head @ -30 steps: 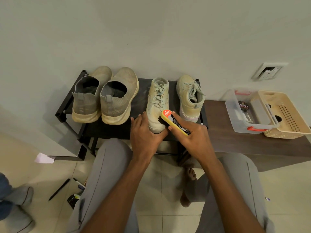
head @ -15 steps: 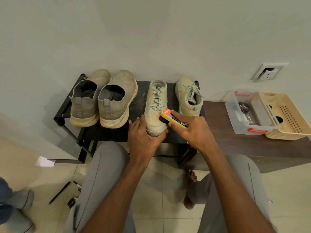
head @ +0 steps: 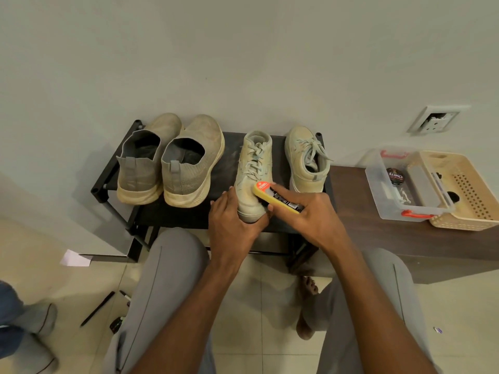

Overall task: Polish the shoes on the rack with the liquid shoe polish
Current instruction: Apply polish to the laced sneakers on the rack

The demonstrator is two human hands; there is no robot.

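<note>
Two hands busy | left hand point(head: 234, 228) clasped pale lace-up sneaker point(head: 253, 176) toe at 6 o'clock: light, soft | right hand point(head: 313, 220) gripped yellow-backed brush point(head: 275, 197), rigid, bristles at sneaker's 3 o'clock flank.

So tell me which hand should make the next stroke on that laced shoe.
Right hand: it grips the yellow brush against the shoe. The left hand holds the shoe's toe steady.

yellow brush point(head: 275, 198) in right hand point(head: 313, 220) slid back down the laced shoe point(head: 253, 174), now nearer its toe
</note>
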